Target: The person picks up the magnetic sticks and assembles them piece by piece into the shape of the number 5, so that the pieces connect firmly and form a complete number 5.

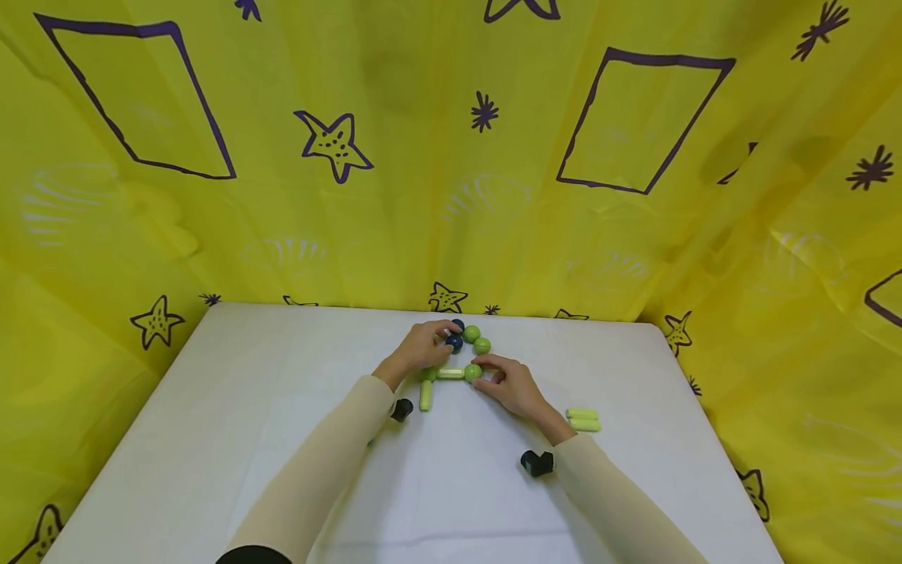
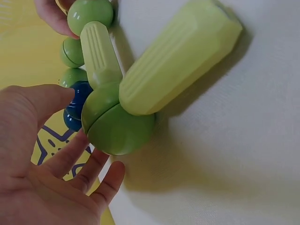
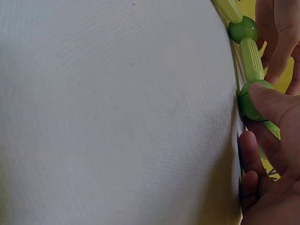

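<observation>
My left hand (image 1: 421,345) pinches a dark blue ball (image 1: 454,343) between thumb and fingers. Another dark blue ball (image 1: 459,324) is just behind it. With thumb and fingertips, my right hand (image 1: 517,388) grips a green ball (image 1: 473,373). A pale green ribbed rod (image 1: 451,374) joins that ball to a second green ball (image 2: 122,131) below the left hand. From this second ball another pale green rod (image 2: 183,56) reaches toward me. Two loose-looking green balls, one farther back (image 1: 471,334) and one nearer (image 1: 482,345), sit beside the blue ones; whether they connect I cannot tell.
Two pale green rods (image 1: 583,425) lie side by side to the right. One black piece (image 1: 539,463) rests near the right forearm, another black piece (image 1: 402,410) by the left sleeve. Yellow patterned curtains (image 1: 409,196) stand around the white table (image 1: 282,352).
</observation>
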`<state>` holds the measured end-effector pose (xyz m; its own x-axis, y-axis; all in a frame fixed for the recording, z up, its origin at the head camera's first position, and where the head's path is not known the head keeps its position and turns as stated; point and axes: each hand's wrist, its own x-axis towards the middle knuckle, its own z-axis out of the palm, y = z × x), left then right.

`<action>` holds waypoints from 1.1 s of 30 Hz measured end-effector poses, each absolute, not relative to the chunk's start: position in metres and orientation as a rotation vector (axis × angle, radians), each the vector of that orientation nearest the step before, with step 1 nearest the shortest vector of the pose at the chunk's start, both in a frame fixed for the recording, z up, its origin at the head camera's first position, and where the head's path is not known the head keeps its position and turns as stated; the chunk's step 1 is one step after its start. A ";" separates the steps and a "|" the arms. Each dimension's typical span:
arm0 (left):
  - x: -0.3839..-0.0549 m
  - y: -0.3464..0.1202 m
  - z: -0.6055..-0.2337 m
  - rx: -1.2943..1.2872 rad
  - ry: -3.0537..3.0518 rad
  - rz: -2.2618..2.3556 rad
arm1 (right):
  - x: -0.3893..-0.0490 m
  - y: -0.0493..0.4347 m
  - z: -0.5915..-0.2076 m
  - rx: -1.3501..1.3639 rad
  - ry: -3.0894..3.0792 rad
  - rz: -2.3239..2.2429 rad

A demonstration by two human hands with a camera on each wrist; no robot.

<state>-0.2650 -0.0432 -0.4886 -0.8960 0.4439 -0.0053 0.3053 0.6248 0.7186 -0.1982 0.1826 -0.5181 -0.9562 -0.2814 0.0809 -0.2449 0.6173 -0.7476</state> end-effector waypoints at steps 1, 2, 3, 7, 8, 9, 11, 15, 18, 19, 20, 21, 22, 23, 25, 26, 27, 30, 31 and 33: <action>-0.266 -0.042 -0.489 0.611 2.662 1.118 | -0.198 0.183 -0.518 -0.452 2.788 -1.275; -0.267 -0.042 -0.489 0.602 2.661 1.110 | -0.198 0.183 -0.518 -0.450 2.791 -1.272; -0.268 -0.041 -0.489 0.594 2.662 1.099 | -0.198 0.183 -0.518 -0.451 2.793 -1.271; -0.270 -0.040 -0.490 0.566 2.654 1.088 | -0.198 0.183 -0.518 -0.450 2.795 -1.268; -0.270 -0.039 -0.490 0.563 2.653 1.089 | -0.198 0.183 -0.518 -0.449 2.794 -1.269; -0.270 -0.039 -0.490 0.560 2.651 1.092 | -0.198 0.183 -0.518 -0.450 2.791 -1.271; -0.271 -0.039 -0.490 0.556 2.652 1.101 | -0.198 0.183 -0.518 -0.447 2.790 -1.273; -0.272 -0.038 -0.490 0.565 2.668 1.106 | -0.198 0.183 -0.518 -0.446 2.790 -1.279; -0.273 -0.038 -0.490 0.568 2.678 1.099 | -0.198 0.183 -0.518 -0.443 2.788 -1.283; -0.273 -0.038 -0.490 0.566 2.680 1.095 | -0.198 0.183 -0.518 -0.443 2.785 -1.285; -0.273 -0.038 -0.490 0.562 2.682 1.091 | -0.198 0.183 -0.518 -0.441 2.785 -1.285; -0.273 -0.038 -0.490 0.557 2.682 1.091 | -0.198 0.183 -0.518 -0.439 2.784 -1.284; -0.273 -0.038 -0.490 0.551 2.681 1.093 | -0.198 0.183 -0.519 -0.435 2.784 -1.283; -0.272 -0.038 -0.490 0.545 2.681 1.093 | -0.199 0.183 -0.519 -0.432 2.785 -1.283; -0.272 -0.038 -0.490 0.535 2.685 1.090 | -0.199 0.183 -0.519 -0.429 2.785 -1.283; -0.271 -0.038 -0.490 0.528 2.687 1.088 | -0.199 0.183 -0.519 -0.428 2.786 -1.282; -0.271 -0.038 -0.490 0.524 2.691 1.084 | -0.199 0.183 -0.519 -0.427 2.784 -1.283; -0.270 -0.037 -0.491 0.522 2.713 1.054 | -0.199 0.182 -0.519 -0.427 2.784 -1.278; -0.270 -0.037 -0.491 0.523 2.722 1.043 | -0.199 0.182 -0.519 -0.427 2.783 -1.275; -0.270 -0.037 -0.491 0.522 2.734 1.029 | -0.199 0.182 -0.519 -0.426 2.784 -1.270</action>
